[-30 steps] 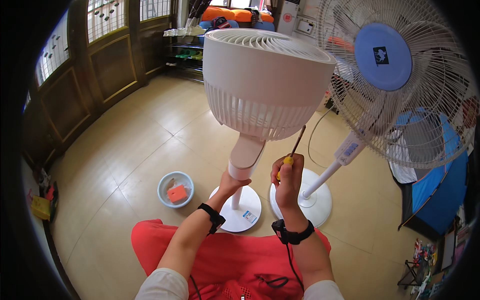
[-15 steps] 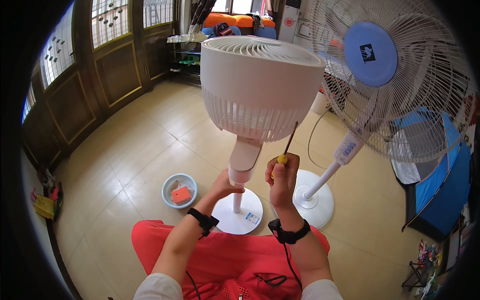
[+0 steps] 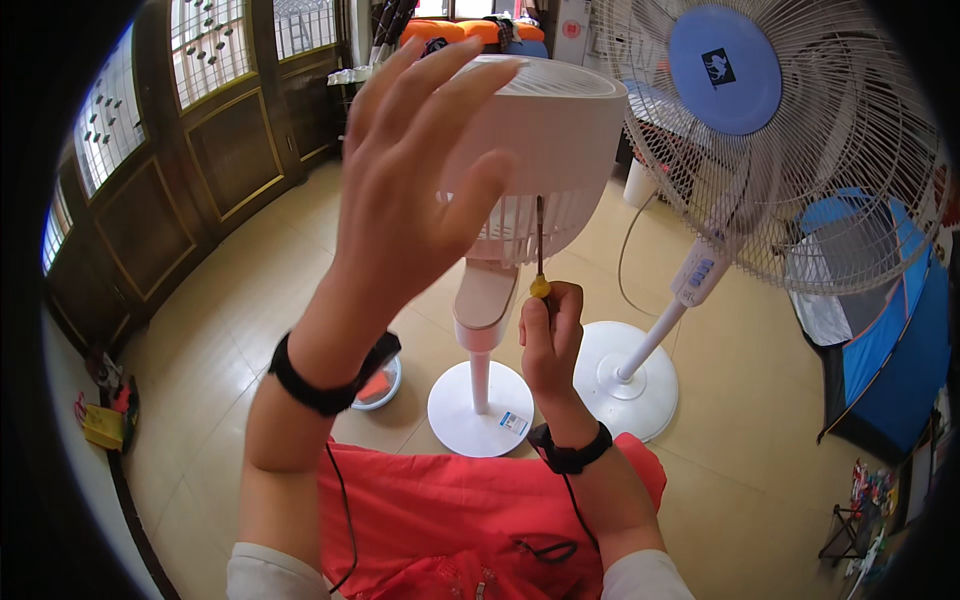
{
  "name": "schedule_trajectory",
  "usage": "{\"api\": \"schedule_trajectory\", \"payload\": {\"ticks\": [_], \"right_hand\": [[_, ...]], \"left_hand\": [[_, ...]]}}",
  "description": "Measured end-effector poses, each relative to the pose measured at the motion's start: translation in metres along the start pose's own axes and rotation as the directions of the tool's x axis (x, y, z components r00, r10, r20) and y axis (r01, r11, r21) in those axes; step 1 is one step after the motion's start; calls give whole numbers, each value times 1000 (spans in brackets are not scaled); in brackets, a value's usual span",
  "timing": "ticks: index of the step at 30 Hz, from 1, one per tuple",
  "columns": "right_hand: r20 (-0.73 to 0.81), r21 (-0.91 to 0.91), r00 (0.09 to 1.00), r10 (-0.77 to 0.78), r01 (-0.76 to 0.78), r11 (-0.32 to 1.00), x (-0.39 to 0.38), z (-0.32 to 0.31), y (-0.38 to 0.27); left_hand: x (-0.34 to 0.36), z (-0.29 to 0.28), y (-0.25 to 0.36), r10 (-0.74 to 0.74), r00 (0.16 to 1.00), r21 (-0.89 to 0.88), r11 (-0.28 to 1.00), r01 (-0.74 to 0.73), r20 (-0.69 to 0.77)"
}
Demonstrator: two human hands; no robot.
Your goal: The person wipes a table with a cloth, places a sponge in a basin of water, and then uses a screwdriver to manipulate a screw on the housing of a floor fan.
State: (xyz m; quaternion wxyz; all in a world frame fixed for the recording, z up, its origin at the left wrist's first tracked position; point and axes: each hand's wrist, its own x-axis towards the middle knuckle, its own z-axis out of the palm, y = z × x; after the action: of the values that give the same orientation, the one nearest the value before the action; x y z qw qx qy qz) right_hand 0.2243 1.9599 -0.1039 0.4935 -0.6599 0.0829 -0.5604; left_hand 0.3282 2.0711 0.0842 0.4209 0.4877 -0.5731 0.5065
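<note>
A white pedestal fan with a drum-shaped head (image 3: 575, 125) stands in front of me on a round base (image 3: 465, 415). My left hand (image 3: 405, 170) is raised before the left side of that head, fingers spread and holding nothing; it hides part of the housing. Lower down, my right hand (image 3: 553, 335) is closed around the handle of a screwdriver (image 3: 540, 265) with a yellow collar. The shaft points upward, its tip at the slatted lower part of the fan head. Whether the tip touches a screw, I cannot tell.
To the right stands a second fan with a wire cage and blue centre (image 3: 725, 70), near the first. A light-blue basin (image 3: 390, 385) sits on the tiled floor behind my left forearm. A blue tent (image 3: 890, 350) lies far right; dark panelled doors (image 3: 225, 150) line the left.
My left hand has let go of the fan's neck and risen in front of its head. The screwdriver has shifted left and now stands more upright.
</note>
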Motion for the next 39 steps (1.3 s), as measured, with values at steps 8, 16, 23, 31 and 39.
{"api": "schedule_trajectory", "payload": {"ticks": [8,16,23,31,39], "right_hand": [[-19,21,999,31,-30,999,7,5,4],[-38,61,999,17,-15,998,8,11,9],[-46,69,999,-11,14,998,7,13,11],[-43,57,999,-29,32,998,7,14,8],[-40,72,999,-29,31,997,7,16,10]], "left_hand": [[0,39,-4,7,988,136,990,-28,153],[0,44,-2,38,994,118,992,-50,101],[0,44,-4,38,994,88,995,-48,103],[-1,46,-5,74,993,88,993,-82,91],[1,46,-4,102,991,78,991,-108,82]]}}
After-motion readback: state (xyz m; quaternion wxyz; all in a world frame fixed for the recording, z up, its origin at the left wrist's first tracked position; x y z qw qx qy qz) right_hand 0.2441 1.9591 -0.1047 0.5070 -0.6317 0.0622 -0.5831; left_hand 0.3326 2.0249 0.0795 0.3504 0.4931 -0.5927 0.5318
